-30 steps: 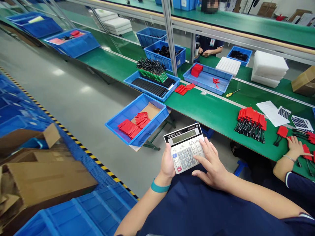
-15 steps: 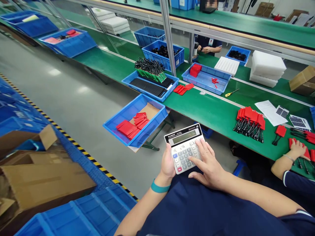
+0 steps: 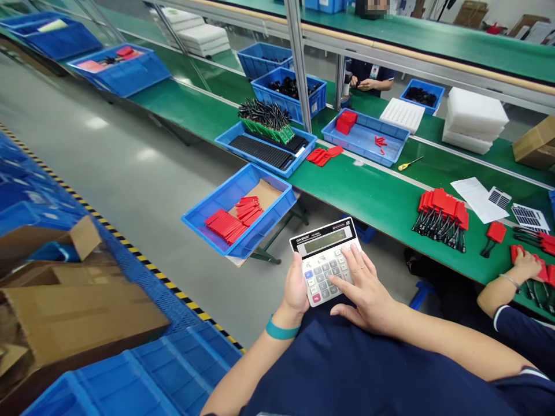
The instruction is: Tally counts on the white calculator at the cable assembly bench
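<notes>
A white and black calculator (image 3: 323, 260) is tilted up in front of my body, its display at the top. My left hand (image 3: 296, 284) grips its left edge, with a teal band round the wrist. Over the right half of the keys lies my right hand (image 3: 364, 289), its fingers spread and the index fingertip on or just above the number keys. Beyond the calculator, a blue tray (image 3: 197, 215) holds red flat parts (image 3: 225, 227) on cardboard.
A green workbench (image 3: 368, 188) carries a blue tray of black parts (image 3: 260, 151), red cased parts with cables (image 3: 442, 211) and a yellow screwdriver (image 3: 404, 166). At right, another person's hand (image 3: 526, 266) touches red parts. Cardboard boxes (image 3: 87, 318) stand lower left.
My right hand has shifted slightly left across the keys, its index fingertip now further left. The calculator and my left hand have stayed put.
</notes>
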